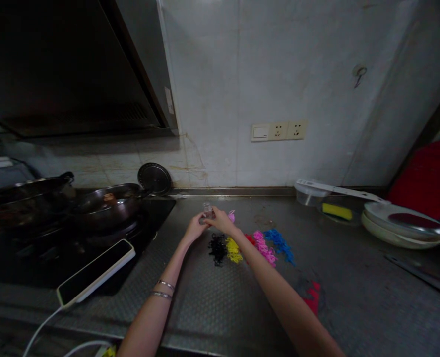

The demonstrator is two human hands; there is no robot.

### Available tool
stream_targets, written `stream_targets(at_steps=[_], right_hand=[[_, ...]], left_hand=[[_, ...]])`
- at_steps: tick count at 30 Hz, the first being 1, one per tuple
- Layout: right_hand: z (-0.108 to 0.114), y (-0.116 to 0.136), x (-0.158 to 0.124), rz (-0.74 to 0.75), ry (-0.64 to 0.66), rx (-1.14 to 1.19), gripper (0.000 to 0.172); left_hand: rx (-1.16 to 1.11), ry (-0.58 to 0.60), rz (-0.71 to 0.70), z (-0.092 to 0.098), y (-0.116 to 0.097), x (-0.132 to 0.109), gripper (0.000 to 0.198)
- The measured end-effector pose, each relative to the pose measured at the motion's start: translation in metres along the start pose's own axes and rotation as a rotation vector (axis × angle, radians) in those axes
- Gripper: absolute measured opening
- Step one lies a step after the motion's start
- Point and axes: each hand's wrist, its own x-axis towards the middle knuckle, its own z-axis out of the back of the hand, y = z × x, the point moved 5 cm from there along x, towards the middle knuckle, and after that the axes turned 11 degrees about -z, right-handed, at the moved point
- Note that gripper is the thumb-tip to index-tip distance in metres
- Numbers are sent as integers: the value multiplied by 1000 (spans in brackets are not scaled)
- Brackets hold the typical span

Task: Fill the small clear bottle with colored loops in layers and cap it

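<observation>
Both my hands meet over the far middle of the steel counter (212, 307). My left hand (194, 229) and my right hand (221, 220) are both closed around a small clear jar (207, 209), held just above the counter. Just behind my right hand lies a small pink bit (231, 215). Below the hands lie little piles of tiny coloured bands: black (217, 248), yellow (233, 249), red (250, 239), pink (264, 247) and blue (279, 243). My left wrist wears two thin bangles.
A phone (95, 271) on a white cable lies on the black hob at left, beside a wok (110, 206) and a second pan (22, 191). Plates (398, 228), a clear tub (309, 193), a yellow sponge (337, 211) and a knife (424, 275) sit at right. A red scrap (312, 297) lies near my right forearm.
</observation>
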Motion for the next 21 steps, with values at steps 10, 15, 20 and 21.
stream_targets(at_steps=[10,15,20,21], right_hand=[[34,-3,-40,120,116,-264,27],[39,2,-76,147,239,-393,26],[30,4,-95,163,266,-518,41],[28,3,-96,166,273,-539,43]], left_hand=[[82,-28,59,8,20,-3,38],[65,-18,77,6,23,-3,40],[24,-11,87,6,23,-4,40],[22,-8,84,6,23,-4,40]])
